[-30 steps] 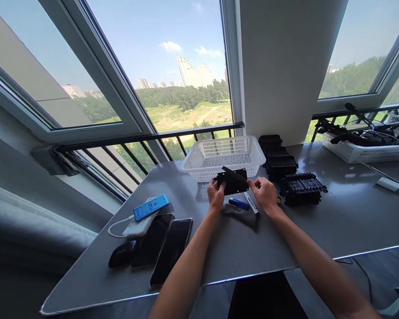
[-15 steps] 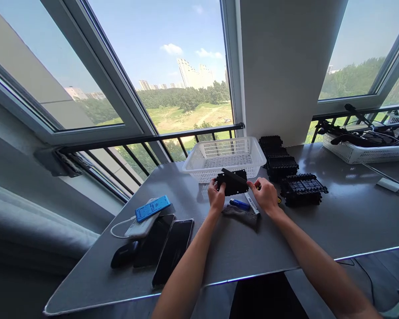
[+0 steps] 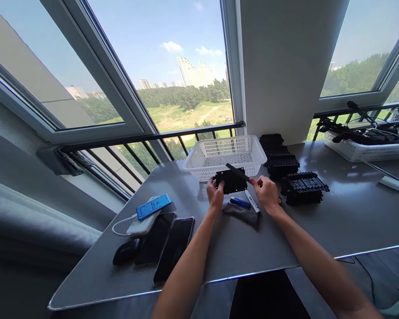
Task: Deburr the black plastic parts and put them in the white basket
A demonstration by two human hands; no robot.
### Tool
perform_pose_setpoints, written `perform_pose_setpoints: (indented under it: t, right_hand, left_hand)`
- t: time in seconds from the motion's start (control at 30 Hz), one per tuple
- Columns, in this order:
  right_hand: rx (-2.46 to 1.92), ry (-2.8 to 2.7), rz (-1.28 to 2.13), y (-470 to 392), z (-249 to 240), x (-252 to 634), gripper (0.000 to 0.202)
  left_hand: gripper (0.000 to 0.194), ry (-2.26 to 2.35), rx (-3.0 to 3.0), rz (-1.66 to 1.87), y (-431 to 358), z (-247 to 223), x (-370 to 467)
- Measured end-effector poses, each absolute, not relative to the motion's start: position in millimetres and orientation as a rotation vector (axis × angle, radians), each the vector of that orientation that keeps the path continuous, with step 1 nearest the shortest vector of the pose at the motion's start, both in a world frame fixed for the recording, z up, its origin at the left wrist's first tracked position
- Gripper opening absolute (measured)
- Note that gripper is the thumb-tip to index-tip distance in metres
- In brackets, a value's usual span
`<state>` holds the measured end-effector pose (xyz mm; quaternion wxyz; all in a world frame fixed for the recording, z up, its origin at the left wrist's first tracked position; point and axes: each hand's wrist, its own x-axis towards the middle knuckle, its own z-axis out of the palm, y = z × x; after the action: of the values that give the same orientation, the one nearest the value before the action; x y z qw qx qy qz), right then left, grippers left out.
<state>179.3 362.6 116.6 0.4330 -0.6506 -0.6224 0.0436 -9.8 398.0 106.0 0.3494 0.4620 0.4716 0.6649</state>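
Note:
My left hand [image 3: 215, 196] is closed on the left edge of a flat black plastic plate [image 3: 232, 183] with a notched rim, held up over the table in front of the white basket. In my right hand [image 3: 265, 193] is a thin, flat black strip-like tool [image 3: 237, 172], pinched at its lower end. The tool slants up and left across the plate's upper edge; whether it touches the plate I cannot tell. Below the hands lie a blue marker [image 3: 240, 203], a white marker [image 3: 252, 201] and a crumpled grey cloth [image 3: 241, 214].
Behind the hands stands a white plastic basket [image 3: 219, 168]. Stacks of black plastic parts [image 3: 304, 188] sit to the right. Phones [image 3: 174, 250], a mouse [image 3: 126, 251] and a blue-screened device [image 3: 153, 206] lie left. A second white basket [image 3: 362, 153] holds dark items and cables.
The black tool has tilted steeper and slid against the plate, its tip now further above the upper edge. My right hand has turned slightly; my left hand keeps hold of the plate.

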Motion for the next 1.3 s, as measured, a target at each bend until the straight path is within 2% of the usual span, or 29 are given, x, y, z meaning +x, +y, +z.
perform_pose_setpoints:
  t: [1.3]
  right_hand:
    - [-1.595,-1.559,0.101,361.4,117.3,179.3,0.054]
  left_hand:
    - [0.029,1.222,1.195,1.693,396.5,109.1,-7.5]
